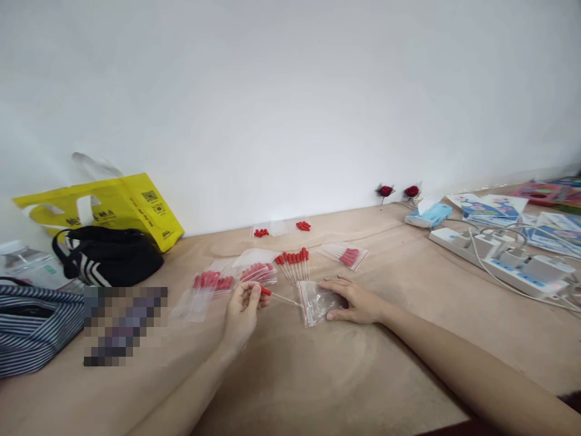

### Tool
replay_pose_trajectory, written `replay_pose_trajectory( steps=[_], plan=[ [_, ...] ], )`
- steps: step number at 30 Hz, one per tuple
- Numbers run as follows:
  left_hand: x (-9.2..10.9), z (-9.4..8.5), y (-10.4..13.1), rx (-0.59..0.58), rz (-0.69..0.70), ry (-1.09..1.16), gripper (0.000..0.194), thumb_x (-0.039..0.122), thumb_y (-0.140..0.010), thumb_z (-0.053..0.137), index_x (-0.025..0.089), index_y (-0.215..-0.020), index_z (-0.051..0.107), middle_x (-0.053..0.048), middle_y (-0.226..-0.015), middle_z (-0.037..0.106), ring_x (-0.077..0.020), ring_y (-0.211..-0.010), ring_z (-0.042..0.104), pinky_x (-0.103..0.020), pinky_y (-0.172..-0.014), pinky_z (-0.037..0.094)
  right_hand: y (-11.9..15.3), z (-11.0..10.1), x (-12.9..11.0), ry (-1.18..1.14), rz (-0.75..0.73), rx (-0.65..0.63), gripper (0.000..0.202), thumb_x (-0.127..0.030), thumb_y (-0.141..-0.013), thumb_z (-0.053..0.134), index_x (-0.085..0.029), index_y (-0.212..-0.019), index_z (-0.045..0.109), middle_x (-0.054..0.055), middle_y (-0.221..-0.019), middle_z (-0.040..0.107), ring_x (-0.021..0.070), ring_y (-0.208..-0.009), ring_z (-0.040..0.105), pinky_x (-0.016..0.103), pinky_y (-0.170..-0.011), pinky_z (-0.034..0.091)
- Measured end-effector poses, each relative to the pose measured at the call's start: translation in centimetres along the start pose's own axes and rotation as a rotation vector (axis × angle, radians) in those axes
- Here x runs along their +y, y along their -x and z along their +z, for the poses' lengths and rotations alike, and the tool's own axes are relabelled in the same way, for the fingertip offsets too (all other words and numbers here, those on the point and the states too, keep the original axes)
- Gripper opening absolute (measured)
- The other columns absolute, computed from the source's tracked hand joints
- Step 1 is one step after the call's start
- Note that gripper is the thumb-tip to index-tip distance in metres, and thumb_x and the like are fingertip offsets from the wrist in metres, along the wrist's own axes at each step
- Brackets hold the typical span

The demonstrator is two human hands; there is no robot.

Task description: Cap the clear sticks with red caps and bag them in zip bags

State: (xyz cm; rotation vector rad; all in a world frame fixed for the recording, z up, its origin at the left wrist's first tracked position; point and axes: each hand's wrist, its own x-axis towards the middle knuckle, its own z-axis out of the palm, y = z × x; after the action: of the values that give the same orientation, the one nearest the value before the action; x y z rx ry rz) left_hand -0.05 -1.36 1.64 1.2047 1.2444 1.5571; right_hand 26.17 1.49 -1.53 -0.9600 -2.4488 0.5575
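Pinching a thin red-capped dropper (278, 297) between thumb and fingertips of the left hand (242, 312), fingers curled narrow around the red bulb end, clear stem pointing right towards the mouth of a small zip bag (318, 303)

Pressing that clear bag flat to the wooden table (363, 375) with the right hand (356, 301), fingers extended and resting on the plastic, not gripping; stem tip sitting at the bag's red-striped opening, whether inside or just outside being impossible to tell

Lying just beyond the hands: a fanned row of loose droppers (295, 263), filled bags (227, 281) to the left, one more filled bag (347, 256) to the right, two small heaps of red caps (281, 229) near the wall

Standing far left: a yellow carrier bag (113, 206) bearing a QR code and dark print too small to read, a black striped bag (106, 257) before it, a striped pouch (31, 327) cut off by the frame edge, a pixelated patch hiding whatever lies beside it

Sitting far right: a white power strip (503, 260) with plugs, a blue tissue pack (429, 215), printed sheets (490, 209) with illegible lettering, two red roses (399, 192) against the wall
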Motion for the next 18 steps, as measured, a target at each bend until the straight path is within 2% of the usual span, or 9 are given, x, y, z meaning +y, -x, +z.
replay_pose_trajectory(
  steps=[4, 7, 10, 14, 18],
  plan=[
    [-0.2, 0.4, 0.2, 0.002, -0.005, 0.010, 0.035, 0.042, -0.060, 0.068, 0.015, -0.075, 0.052, 0.001, -0.063, 0.062, -0.0115, -0.055, 0.060, -0.025, -0.058, 0.052, 0.0, 0.0, 0.1, 0.004, -0.002, 0.002, 0.071, -0.057, -0.070, 0.053, -0.019, -0.128, 0.037, 0.011, -0.127, 0.045, 0.0260, -0.117, 0.038, 0.046, -0.100, 0.023],
    [-0.4, 0.8, 0.7, -0.062, -0.041, 0.001, 0.032, 0.040, -0.063, 0.067, 0.016, -0.077, 0.051, 0.001, -0.067, 0.063, -0.0129, -0.061, 0.062, -0.027, -0.064, 0.052, 0.0, 0.1, 0.1, -0.002, -0.001, 0.013, 0.071, -0.056, -0.070, 0.054, -0.018, -0.127, 0.038, 0.011, -0.126, 0.046, 0.0258, -0.117, 0.038, 0.046, -0.100, 0.023],
    [-0.8, 1.4, 1.3, -0.228, -0.039, -0.088, 0.022, 0.032, -0.066, 0.065, 0.016, -0.078, 0.053, -0.001, -0.073, 0.064, -0.0148, -0.070, 0.063, -0.028, -0.070, 0.051, 0.0, 0.1, -0.1, -0.001, -0.001, 0.027, 0.070, -0.056, -0.070, 0.054, -0.018, -0.127, 0.039, 0.012, -0.126, 0.046, 0.0257, -0.118, 0.038, 0.046, -0.099, 0.025],
    [-1.3, 1.9, 1.6, -0.502, 0.051, -0.284, 0.013, 0.022, -0.070, 0.060, 0.017, -0.082, 0.057, -0.003, -0.081, 0.065, -0.0163, -0.077, 0.061, -0.028, -0.071, 0.048, -0.1, 0.5, -0.4, 0.005, -0.016, 0.023, 0.069, -0.056, -0.071, 0.054, -0.017, -0.126, 0.040, 0.013, -0.124, 0.047, 0.0256, -0.118, 0.038, 0.045, -0.100, 0.024],
    [-1.5, 2.5, 1.4, -0.607, 0.153, -0.485, 0.011, 0.021, -0.071, 0.057, 0.017, -0.082, 0.058, 0.000, -0.072, 0.063, -0.0129, -0.063, 0.057, -0.024, -0.060, 0.043, -0.2, 0.9, -0.7, 0.005, -0.038, 0.002, 0.069, -0.056, -0.070, 0.054, -0.018, -0.127, 0.039, 0.013, -0.124, 0.048, 0.0259, -0.118, 0.038, 0.047, -0.099, 0.023]
  ],
)
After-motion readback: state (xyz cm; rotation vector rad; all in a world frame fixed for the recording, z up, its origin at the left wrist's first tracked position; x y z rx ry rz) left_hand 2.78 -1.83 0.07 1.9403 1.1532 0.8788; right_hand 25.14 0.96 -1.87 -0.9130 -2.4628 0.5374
